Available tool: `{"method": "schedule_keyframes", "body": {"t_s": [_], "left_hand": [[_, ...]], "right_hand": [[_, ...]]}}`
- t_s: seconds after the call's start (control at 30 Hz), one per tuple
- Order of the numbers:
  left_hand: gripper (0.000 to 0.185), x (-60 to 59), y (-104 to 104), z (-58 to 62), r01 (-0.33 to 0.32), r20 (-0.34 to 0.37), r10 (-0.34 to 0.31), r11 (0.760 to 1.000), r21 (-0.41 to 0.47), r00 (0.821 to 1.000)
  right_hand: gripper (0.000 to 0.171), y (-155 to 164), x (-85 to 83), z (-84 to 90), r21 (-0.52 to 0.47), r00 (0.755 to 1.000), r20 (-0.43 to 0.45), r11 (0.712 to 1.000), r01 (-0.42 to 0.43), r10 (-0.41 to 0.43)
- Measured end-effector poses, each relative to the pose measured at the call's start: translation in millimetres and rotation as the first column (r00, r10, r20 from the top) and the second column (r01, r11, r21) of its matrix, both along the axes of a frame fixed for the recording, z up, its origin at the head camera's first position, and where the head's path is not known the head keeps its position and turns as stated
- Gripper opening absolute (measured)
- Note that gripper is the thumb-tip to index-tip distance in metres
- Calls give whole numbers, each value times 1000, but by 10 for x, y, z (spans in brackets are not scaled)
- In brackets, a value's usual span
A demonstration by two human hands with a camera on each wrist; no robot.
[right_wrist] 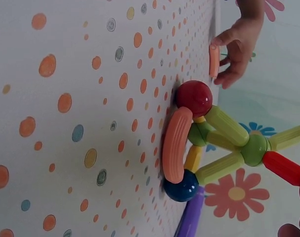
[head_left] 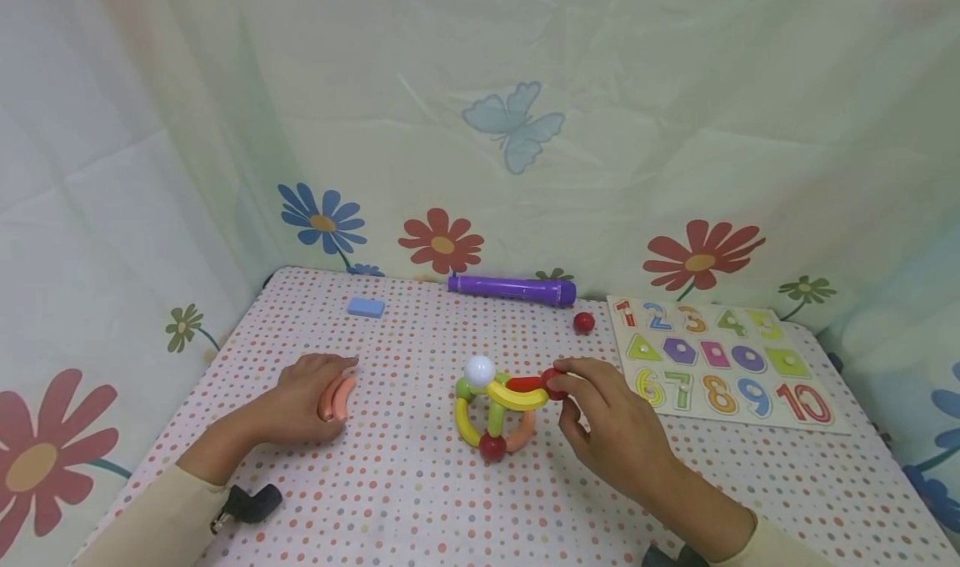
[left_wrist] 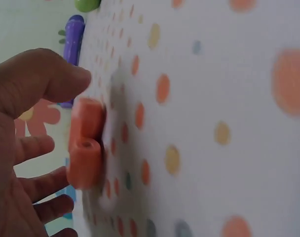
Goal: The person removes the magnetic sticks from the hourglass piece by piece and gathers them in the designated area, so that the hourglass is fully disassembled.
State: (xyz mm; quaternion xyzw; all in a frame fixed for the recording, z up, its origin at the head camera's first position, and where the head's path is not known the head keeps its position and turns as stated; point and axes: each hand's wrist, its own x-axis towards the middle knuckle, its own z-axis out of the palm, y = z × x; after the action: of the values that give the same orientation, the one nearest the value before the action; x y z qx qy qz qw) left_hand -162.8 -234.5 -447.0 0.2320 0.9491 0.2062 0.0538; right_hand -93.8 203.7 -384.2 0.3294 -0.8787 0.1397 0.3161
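Flowered curtain [head_left: 375,67] at the back, dotted counter [head_left: 405,509] below. The ball-and-rod frame [head_left: 496,418] stood mid-counter. My right grip [head_left: 617,434] had its fingertips holding the outer red ball [head_left: 553,383], at the free end of the red rod [head_left: 523,383]; couldn't tell if the thumb bore on it. The upper yellow rod [head_left: 517,397] ran from near the white ball [head_left: 480,372] toward that same ball; couldn't tell if it touched. Left grip [head_left: 307,396] was wide, fingers spread loosely about two coral rods [head_left: 343,398] lying on the counter, not clamped.

Handling, my judgement: light pinch, force in line with the red rod. It stuck out from the upper green ball [right_wrist: 253,149] well off the counter, so a downward or sideways push risked popping that joint or tipping the frame. The left grip would have served better steadying the base by the front red ball [head_left: 492,448].
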Motion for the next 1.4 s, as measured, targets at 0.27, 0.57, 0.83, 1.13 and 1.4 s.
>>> {"method": "schedule_keyframes", "body": {"t_s": [0.27, 0.57, 0.83, 1.13, 1.4], "left_hand": [[75, 103, 421, 298, 21, -121, 2, 982, 189, 993], [61, 398, 1075, 668, 153, -257, -72, 938, 311, 964], [50, 490, 1440, 726, 218, -248, -114, 868, 446, 962], [35, 440, 1635, 710, 198, -295, -55, 854, 480, 954], [29, 298, 1674, 717, 173, -303, -8, 835, 522, 953]], "right_hand": [[40, 5, 8, -15, -42, 999, 49, 999, -11, 13], [48, -14, 19, -37, -89, 997, 80, 996, -17, 24], [55, -31, 18, -56, -135, 990, 126, 990, -42, 59], [52, -47, 22, -72, -128, 990, 132, 991, -27, 44], [50, -45, 47, -83, -133, 990, 126, 990, -48, 65]]}}
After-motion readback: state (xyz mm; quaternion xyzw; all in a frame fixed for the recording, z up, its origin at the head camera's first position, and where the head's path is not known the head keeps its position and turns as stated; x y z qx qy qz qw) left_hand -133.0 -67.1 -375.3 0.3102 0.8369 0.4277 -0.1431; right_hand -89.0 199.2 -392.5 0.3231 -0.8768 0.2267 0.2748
